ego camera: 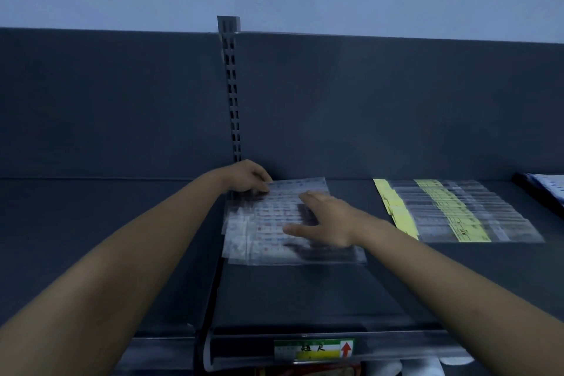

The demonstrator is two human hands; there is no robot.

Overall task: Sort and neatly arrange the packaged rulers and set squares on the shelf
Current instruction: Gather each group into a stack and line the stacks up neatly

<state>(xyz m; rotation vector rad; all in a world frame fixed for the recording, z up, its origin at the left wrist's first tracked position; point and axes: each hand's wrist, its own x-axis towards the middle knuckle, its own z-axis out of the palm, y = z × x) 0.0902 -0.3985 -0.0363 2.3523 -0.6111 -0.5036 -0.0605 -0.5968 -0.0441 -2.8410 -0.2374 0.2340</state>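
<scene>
A fanned pile of clear-packaged rulers [268,223] lies on the dark shelf [305,293] near the back panel. My left hand [247,175] is at the pile's far left corner, fingers curled onto the top package's edge. My right hand [323,220] lies over the middle of the pile with fingers spread and straight, pressing on the packages. To the right, a second overlapping row of clear-packaged rulers with yellow labels [451,210] lies flat on the same shelf.
A slotted upright [232,85] rises from the back panel behind my left hand. A price label with a red arrow [314,349] sits on the shelf's front rail. More packaged goods [546,185] show at the far right edge.
</scene>
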